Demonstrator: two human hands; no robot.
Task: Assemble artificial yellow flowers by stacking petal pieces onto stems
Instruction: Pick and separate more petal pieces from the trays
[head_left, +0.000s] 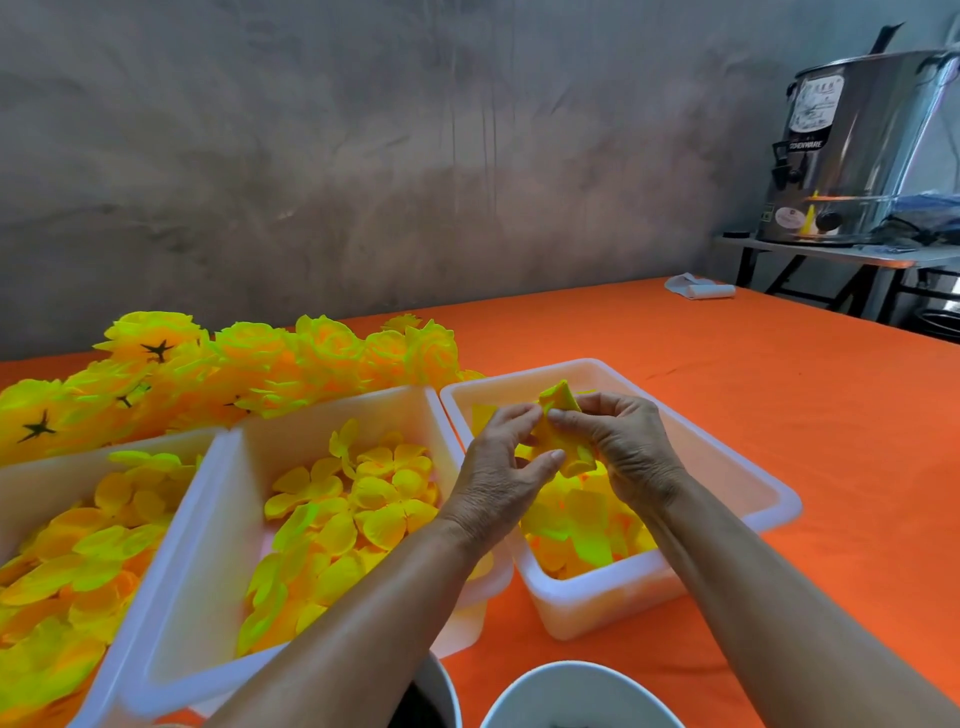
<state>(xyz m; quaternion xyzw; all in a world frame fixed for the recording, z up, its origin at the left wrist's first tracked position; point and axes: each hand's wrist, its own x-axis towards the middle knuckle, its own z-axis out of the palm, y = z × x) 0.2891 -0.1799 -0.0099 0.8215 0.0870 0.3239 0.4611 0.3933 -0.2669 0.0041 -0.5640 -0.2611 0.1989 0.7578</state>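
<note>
Both the left hand (506, 457) and the right hand (621, 447) pinched the folded yellow fabric petal piece (558, 431) between them, above the right-hand white plastic tray (748, 483), its long axis near-upright.

Translucent plastic bins (769, 499); matt orange cloth (779, 395); shiny metal urn (857, 150).

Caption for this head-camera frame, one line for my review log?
Both hands, left and right, pinch a yellow petal piece above the right-hand white bin, finished flowers piled behind.
</note>
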